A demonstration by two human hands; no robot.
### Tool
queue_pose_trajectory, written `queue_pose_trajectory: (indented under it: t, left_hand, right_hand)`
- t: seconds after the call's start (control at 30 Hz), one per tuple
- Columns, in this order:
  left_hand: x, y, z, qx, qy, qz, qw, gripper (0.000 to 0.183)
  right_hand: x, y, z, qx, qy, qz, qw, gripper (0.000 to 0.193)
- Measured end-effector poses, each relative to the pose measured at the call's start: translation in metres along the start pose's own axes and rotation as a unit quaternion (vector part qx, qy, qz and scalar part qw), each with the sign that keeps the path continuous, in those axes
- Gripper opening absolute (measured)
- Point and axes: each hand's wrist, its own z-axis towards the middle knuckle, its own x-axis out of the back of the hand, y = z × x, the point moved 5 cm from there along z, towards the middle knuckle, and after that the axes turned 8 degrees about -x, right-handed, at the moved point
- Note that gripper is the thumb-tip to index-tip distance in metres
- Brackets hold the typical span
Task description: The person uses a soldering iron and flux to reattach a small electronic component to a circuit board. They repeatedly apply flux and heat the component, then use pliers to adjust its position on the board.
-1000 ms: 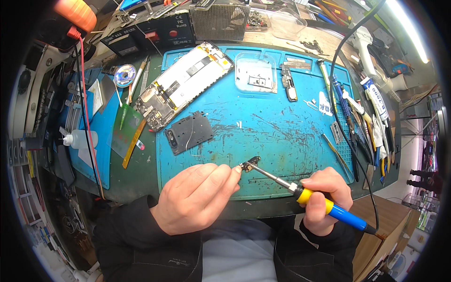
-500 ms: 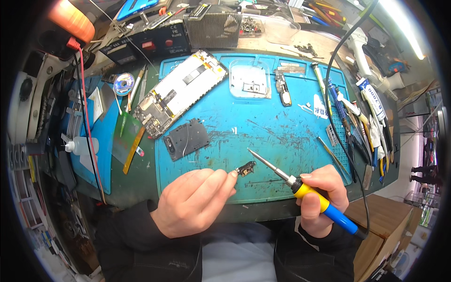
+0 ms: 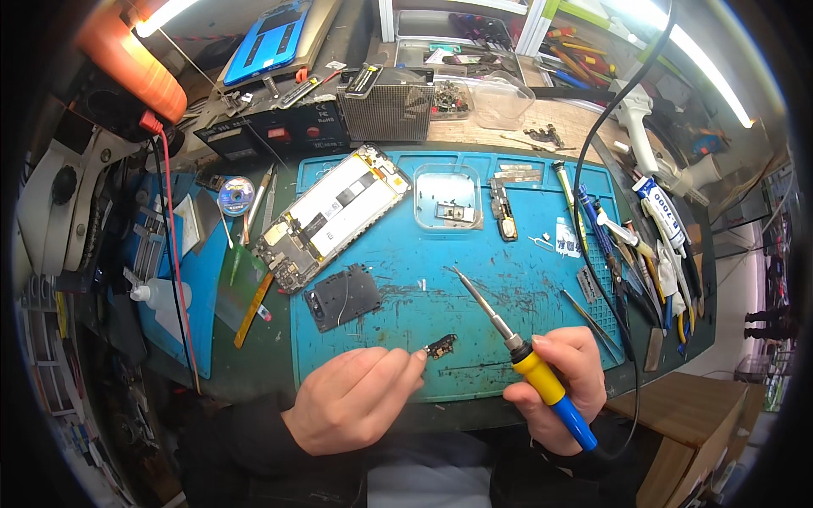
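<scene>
My left hand (image 3: 360,398) pinches a small dark circuit board (image 3: 440,347) by one end, fingertips and thumb pressed together. It hovers over the near part of the blue work mat (image 3: 500,317). In my right hand (image 3: 563,385) is a soldering iron (image 3: 542,383) with a yellow and blue handle. Its bare metal tip points up and to the left, beyond the small board and apart from it. A dark grey phone cover piece (image 3: 343,298) lies left of the board. Past that rests an opened phone (image 3: 330,222) with a white battery showing.
A clear plastic box (image 3: 447,196) holds a small metal part. Screwdrivers and a white glue tube (image 3: 660,216) crowd the right side, near tweezers (image 3: 591,323). At left stand a solder spool (image 3: 235,196) and a squeeze bottle (image 3: 157,294). The iron's black cable (image 3: 584,161) loops overhead.
The view has tilted up, so the bench appears lower. The iron stands steeper, and its tip is farther from the small board. Both hands keep their holds.
</scene>
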Motion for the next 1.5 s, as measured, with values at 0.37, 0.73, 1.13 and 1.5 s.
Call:
queue_pose_trajectory:
  t: [0.37,0.73,1.13,1.5]
  left_hand:
    - [-0.002,0.000,-0.003,-0.006,0.004,0.011,1.000,0.031]
    - [-0.003,-0.002,-0.008,0.028,0.037,-0.020,0.999,0.035]
    - [0.005,-0.026,0.021,0.030,-0.097,-0.229,0.968,0.067]
    - [0.007,-0.021,0.034,-0.033,-0.083,-0.204,0.975,0.066]
  right_hand:
    - [-0.035,-0.014,0.026,0.147,-0.120,-0.188,0.964,0.055]
    - [-0.049,-0.008,0.031,0.173,-0.134,-0.177,0.959,0.052]
    - [0.021,-0.027,0.023,0.111,-0.027,-0.038,0.993,0.044]
    - [0.174,-0.113,0.099,0.153,0.256,0.095,0.950,0.032]
